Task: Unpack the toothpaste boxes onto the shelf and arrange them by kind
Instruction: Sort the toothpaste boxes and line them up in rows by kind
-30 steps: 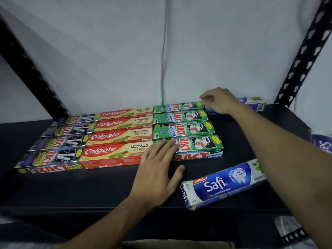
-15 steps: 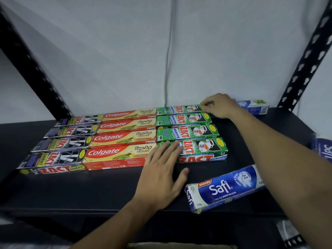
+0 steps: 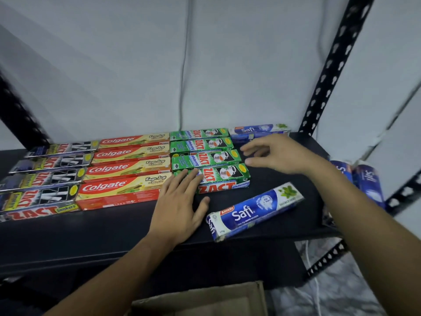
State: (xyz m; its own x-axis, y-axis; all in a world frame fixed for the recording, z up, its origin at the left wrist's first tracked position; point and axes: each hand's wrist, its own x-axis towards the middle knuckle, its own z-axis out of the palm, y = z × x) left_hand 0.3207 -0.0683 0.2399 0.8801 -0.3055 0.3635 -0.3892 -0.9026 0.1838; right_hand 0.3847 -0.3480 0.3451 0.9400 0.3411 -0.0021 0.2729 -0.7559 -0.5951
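The loose Safi box (image 3: 255, 212) lies askew at the shelf (image 3: 114, 233) front, light, stiff and slick-looking, best pinched across its long sides, while the left hand (image 3: 180, 201) rests flat, spread, and the right hand (image 3: 278, 153) hovers open, empty.

1. Matt black shelf (image 3: 114, 229); painted, perforated metal upright (image 3: 337, 65).
2. Glossy printed card: Colgate boxes (image 3: 127, 165), green Zact boxes (image 3: 205, 153), blue Safi box (image 3: 255, 212).
3. Plain brown corrugated cardboard box (image 3: 205, 299), matt.
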